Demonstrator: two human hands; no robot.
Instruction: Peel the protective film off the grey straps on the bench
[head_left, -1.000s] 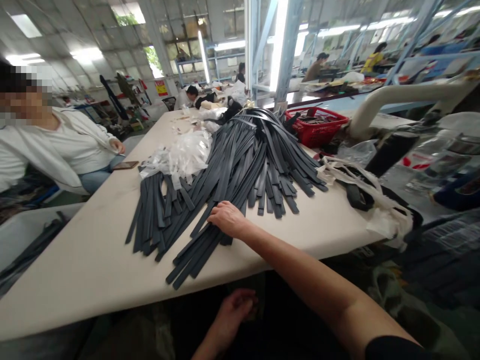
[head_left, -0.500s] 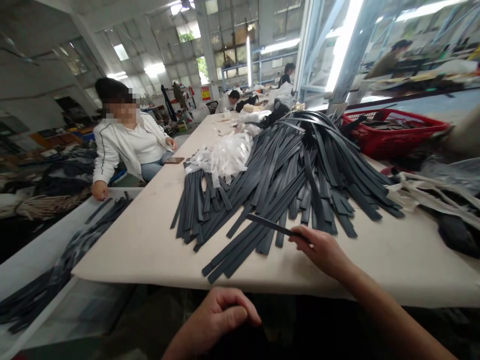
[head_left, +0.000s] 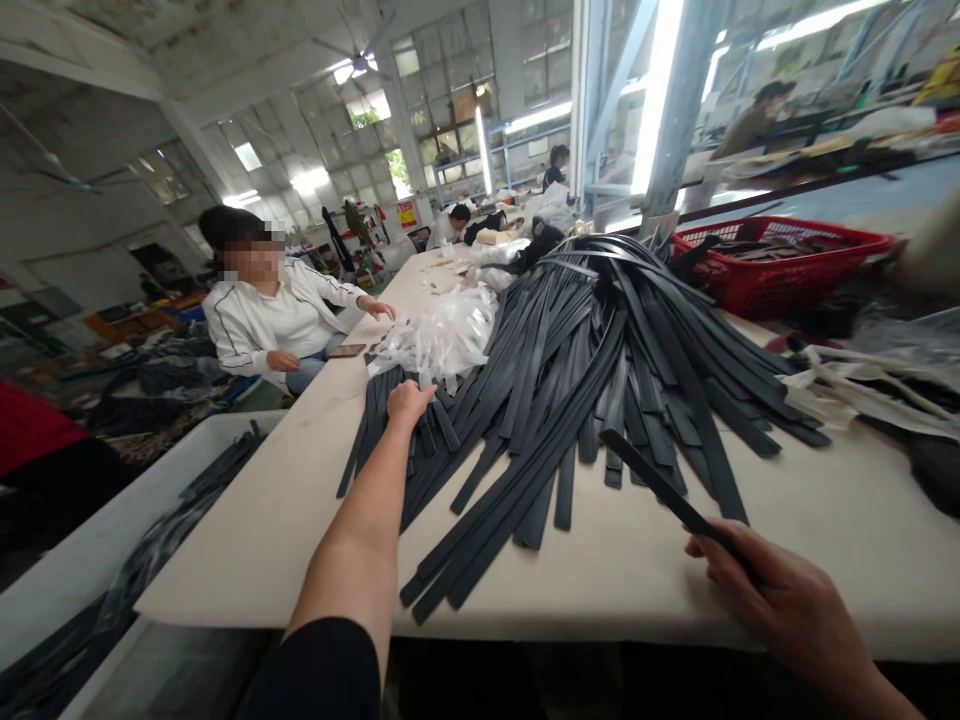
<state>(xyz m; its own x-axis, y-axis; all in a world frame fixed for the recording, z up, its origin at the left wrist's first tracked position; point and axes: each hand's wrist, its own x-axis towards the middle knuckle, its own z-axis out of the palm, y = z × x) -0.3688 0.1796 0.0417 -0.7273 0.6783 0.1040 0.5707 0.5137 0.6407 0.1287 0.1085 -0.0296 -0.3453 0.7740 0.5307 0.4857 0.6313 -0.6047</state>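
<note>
Clasped in the right hand (head_left: pixel 784 592) is one flat dark strip (head_left: pixel 652 475), and I see the left hand (head_left: pixel 408 402) has now stretched out to crinkly white plastic (head_left: pixel 450 328), its grip unclear.

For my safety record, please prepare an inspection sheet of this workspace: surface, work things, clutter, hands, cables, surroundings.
Surface: pale table, partly covered.
Work things: heap of dark strips; white plastic beside it.
Clutter: phone at table's edge; red basket beyond the heap, right side.
Left hand: at the white plastic's near edge; grip unclear.
Right hand: holds a dark strip.
Cables: nothing seen.
Surroundings: person in white jacket and white bin at left.
</note>
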